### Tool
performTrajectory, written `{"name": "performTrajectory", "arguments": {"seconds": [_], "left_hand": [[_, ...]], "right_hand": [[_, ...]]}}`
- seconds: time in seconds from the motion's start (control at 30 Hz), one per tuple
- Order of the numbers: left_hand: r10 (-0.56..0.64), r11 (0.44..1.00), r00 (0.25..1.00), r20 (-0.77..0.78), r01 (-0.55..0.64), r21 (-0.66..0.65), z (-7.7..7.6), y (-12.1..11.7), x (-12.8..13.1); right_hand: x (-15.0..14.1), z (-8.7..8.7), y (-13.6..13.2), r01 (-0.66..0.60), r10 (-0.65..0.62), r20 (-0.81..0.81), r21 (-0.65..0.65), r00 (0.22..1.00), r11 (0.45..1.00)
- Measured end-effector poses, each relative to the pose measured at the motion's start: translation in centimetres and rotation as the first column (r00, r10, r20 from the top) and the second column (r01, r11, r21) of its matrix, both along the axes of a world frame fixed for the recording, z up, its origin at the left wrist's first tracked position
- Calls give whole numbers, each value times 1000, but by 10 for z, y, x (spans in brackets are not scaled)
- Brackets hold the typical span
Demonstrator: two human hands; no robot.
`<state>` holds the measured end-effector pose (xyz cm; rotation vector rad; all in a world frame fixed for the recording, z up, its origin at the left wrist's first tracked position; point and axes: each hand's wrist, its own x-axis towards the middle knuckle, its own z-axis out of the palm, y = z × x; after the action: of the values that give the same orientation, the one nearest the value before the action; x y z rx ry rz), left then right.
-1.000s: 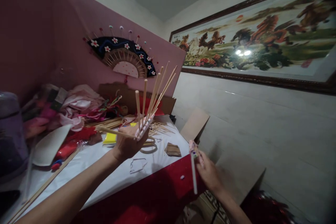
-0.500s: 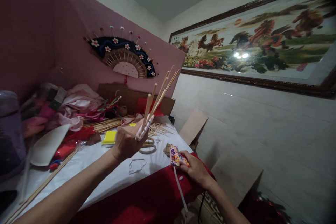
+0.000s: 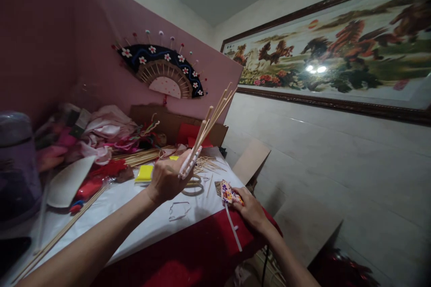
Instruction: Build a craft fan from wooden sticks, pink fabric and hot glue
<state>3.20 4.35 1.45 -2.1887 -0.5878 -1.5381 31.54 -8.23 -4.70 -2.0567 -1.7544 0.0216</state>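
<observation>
My left hand [image 3: 168, 179] is raised over the table, closed around a pale spotted piece [image 3: 191, 161] with several thin wooden sticks [image 3: 215, 114] fanning up from it. My right hand [image 3: 251, 210] is closed on a flower-patterned glue gun [image 3: 230, 193] at the table's right edge. A whitish glue stick [image 3: 233, 228] trails from the back of the gun over the red cloth. Beside the gun's front lies a small brownish piece [image 3: 218, 188]. Scissors [image 3: 193, 188], partly hidden by my left hand, rest on the white cover, near a bent clear plastic piece [image 3: 179, 210].
A yellow packet [image 3: 144, 173], loose sticks [image 3: 143, 157] and pink fabric [image 3: 109, 125] crowd the table's back left. A purple bottle [image 3: 16, 161] stands far left, near a curved pale sheet [image 3: 70, 181]. A decorated fan [image 3: 164, 69] hangs on the pink panel [image 3: 215, 71].
The view has shifted slightly, so the scene sits a little farther right. The sticks in my left hand now lean more to the right. Both hands keep their holds.
</observation>
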Motion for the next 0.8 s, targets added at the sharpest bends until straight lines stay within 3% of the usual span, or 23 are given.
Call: {"name": "performTrajectory", "arguments": {"seconds": [0.2,0.3,0.37,0.43,0.53,0.63,0.7,0.73,0.8], "left_hand": [[-42,999,999,-24,42,9,-2,1,0],[-40,999,999,-24,41,16,0,0,0],[-17,999,1000,-8,18,28,1,-1,0],[13,999,1000,7,-13,44,3,-1,0],[59,998,998,-10,-59,38,3,-1,1],[95,995,995,-25,-95,25,5,-1,0],[111,993,994,8,-111,49,7,-1,0],[110,992,994,24,-111,67,8,-1,-1],[108,989,993,40,-111,101,9,0,-3]], "right_hand": [[12,-5,-2,-75,71,-77,-50,994,996],[12,1,-4,-15,8,-67,-103,998,995],[5,10,-9,107,-101,57,-108,993,988],[-7,22,-14,224,-210,249,-30,945,974],[-33,45,-23,250,-270,329,102,905,963],[-64,63,-22,167,-200,97,277,975,946],[-85,67,-12,128,-56,-189,391,980,912],[-96,68,-3,128,40,-357,435,933,891],[-118,67,20,175,217,-618,509,755,843]]}}
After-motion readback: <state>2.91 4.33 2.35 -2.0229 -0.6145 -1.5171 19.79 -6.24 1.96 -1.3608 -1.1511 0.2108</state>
